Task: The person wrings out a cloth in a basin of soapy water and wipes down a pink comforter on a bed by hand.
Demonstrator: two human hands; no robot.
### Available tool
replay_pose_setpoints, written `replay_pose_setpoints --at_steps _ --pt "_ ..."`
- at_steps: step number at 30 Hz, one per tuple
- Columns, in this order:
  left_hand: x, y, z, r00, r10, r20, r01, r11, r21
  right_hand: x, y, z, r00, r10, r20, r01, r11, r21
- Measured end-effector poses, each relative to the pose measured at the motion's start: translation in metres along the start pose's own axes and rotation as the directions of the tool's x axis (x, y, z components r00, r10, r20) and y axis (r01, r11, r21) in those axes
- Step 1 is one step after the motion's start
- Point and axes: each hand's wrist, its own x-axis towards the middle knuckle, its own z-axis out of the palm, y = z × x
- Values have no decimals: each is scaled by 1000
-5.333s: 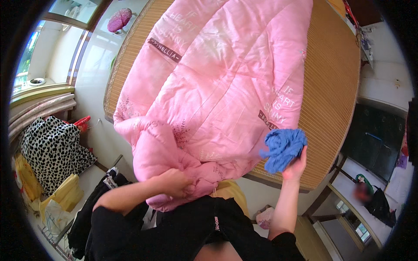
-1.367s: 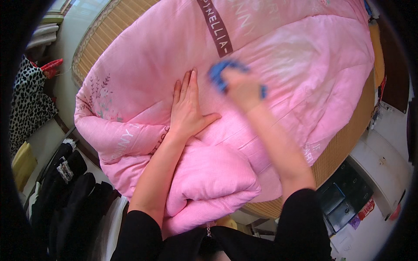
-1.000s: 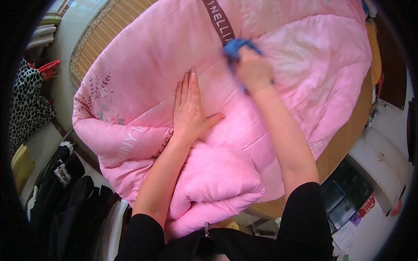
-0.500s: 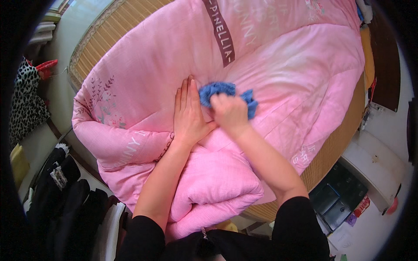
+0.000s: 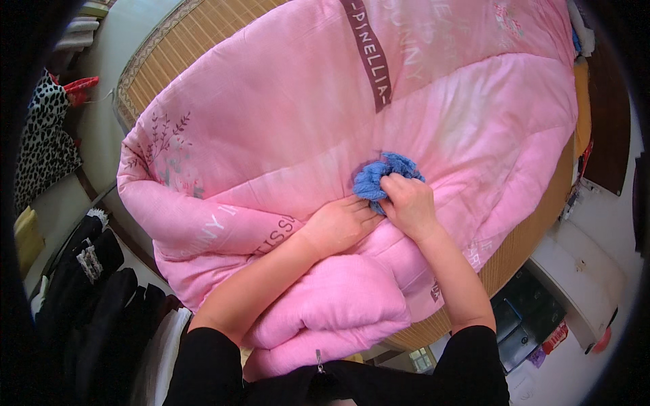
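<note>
A thick pink quilt (image 5: pixel 284 128) with printed flowers, lettering and a dark brown strip spreads out before me, its near part folded over in a puffy roll. My right hand (image 5: pixel 409 203) is closed round a crumpled blue cloth (image 5: pixel 372 179), which rests against the quilt right of the middle. Flat on the quilt just left of it lies my left hand (image 5: pixel 343 224), fingers stretched toward the cloth. Its fingertips touch or nearly touch the cloth's lower edge, and I cannot tell which.
Under the quilt is a bed with a woven bamboo mat (image 5: pixel 166 57). Dark clothes (image 5: pixel 101 298) hang at the lower left, with a black-and-white spotted garment (image 5: pixel 51 145) above them. At the right stand a dark green box (image 5: pixel 531 314) and a whitish rounded piece of furniture (image 5: pixel 579 264).
My right hand has carried the blue cloth to the right and a little nearer. The left hand has slid right and nearer, turning so its fingers point toward the cloth.
</note>
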Motion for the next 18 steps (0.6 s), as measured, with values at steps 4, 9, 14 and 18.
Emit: replay_pose_setpoints --at_steps 4,9,14,18 --pt "8 -10 10 995 -98 -33 99 995 31 83 9 47 911 -201 -361 153 976 -156" --pt "25 -15 3 998 -55 -36 54 998 -16 203 12 24 869 145 -473 -148 989 32" --pt "9 -9 6 981 -150 125 166 978 -123 18 3 36 987 -157 -44 160 985 62" --pt "11 -15 22 992 -128 7 128 992 -20 100 -20 45 988 102 -112 -104 995 -7"
